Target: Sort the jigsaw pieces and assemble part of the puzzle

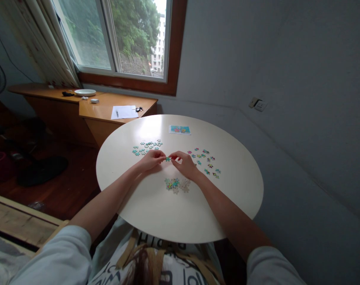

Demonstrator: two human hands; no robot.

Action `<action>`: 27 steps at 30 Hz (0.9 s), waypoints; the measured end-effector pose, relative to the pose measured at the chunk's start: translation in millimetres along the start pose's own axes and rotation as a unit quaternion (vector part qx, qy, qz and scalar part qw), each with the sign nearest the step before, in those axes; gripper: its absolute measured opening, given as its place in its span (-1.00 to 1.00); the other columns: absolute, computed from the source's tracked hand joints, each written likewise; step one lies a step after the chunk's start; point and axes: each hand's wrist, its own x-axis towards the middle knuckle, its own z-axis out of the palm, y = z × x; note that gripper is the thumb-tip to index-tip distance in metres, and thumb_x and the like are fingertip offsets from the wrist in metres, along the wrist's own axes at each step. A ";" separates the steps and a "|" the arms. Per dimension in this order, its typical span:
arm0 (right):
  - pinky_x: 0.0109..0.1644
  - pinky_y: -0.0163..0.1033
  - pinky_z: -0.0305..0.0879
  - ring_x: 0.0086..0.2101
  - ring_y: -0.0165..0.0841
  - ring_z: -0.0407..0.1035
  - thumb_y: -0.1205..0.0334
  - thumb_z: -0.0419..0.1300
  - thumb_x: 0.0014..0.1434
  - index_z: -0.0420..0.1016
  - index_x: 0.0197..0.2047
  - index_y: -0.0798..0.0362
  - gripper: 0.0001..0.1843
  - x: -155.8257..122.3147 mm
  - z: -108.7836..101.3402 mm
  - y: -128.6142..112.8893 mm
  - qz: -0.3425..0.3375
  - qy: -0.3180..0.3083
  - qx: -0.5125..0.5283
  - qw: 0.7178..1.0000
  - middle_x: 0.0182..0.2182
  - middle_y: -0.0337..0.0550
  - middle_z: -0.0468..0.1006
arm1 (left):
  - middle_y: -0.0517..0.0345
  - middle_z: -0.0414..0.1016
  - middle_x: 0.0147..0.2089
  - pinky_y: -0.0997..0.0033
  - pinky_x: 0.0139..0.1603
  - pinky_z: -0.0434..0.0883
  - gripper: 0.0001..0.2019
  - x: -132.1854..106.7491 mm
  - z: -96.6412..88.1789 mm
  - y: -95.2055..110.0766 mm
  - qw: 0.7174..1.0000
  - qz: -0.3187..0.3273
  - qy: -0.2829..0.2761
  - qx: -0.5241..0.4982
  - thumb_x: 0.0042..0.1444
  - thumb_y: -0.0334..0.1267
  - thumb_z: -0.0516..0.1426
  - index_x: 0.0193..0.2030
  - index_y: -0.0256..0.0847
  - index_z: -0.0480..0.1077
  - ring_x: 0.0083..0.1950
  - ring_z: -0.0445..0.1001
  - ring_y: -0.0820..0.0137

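Note:
Over the middle of the round white table (132, 194), my left hand (152, 159) and my right hand (184, 163) pinch a small teal jigsaw puzzle piece (167, 159) between them, one at each side. Close to my left hand lies a loose group of mostly teal puzzle pieces (147, 146). Beyond and to the right of my right hand, more colourful puzzle pieces (209, 159) are spread apart. Nearer to me sits a heap of puzzle pieces (176, 185), some showing pale backs, others teal and yellow faces.
A picture card (180, 130) lies near the table's far edge. Behind stands a wooden desk (103, 107) with a white plate (85, 92), a sheet of paper (124, 112) and keys (139, 109). A fan stand (42, 170) is on the floor at left; a wall runs along the right.

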 end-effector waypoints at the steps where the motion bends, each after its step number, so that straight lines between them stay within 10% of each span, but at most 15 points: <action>1: -0.22 -0.25 0.30 -0.32 -0.40 0.41 0.38 0.13 0.09 0.51 -0.28 0.06 -0.85 0.2 0.4 0.3 0.005 0.004 0.005 1.000 -0.32 -0.15 0.57 | 0.25 0.31 -0.57 0.50 -0.47 0.21 -0.73 0.0 0.1 0.4 1.000 -0.002 0.002 -0.001 0.00 -0.07 0.16 -0.46 -0.28 0.38 -0.50 0.25 0.51; 21: -0.22 -0.23 0.36 -0.37 -0.38 0.41 0.19 0.23 0.04 0.52 -0.31 0.13 -0.81 2.1 9.5 10.9 0.065 0.005 0.132 0.989 -0.40 -0.12 0.55 | 0.19 0.37 -0.53 0.47 -0.42 0.24 -0.72 -1.9 1.7 1.8 0.999 0.006 -0.031 -0.003 0.01 -0.05 0.15 -0.44 -0.28 0.42 -0.46 0.30 0.48; 27: -0.20 -0.22 0.36 -0.35 -0.38 0.42 0.21 0.22 0.01 0.53 -0.28 0.11 -0.80 3.5 9.4 16.3 0.084 0.019 0.134 0.987 -0.39 -0.13 0.55 | 0.17 0.37 -0.56 0.44 -0.42 0.25 -0.70 5.0 -12.7 -5.6 0.998 0.020 0.060 0.009 -0.05 -0.02 0.16 -0.52 -0.25 0.37 -0.47 0.31 0.44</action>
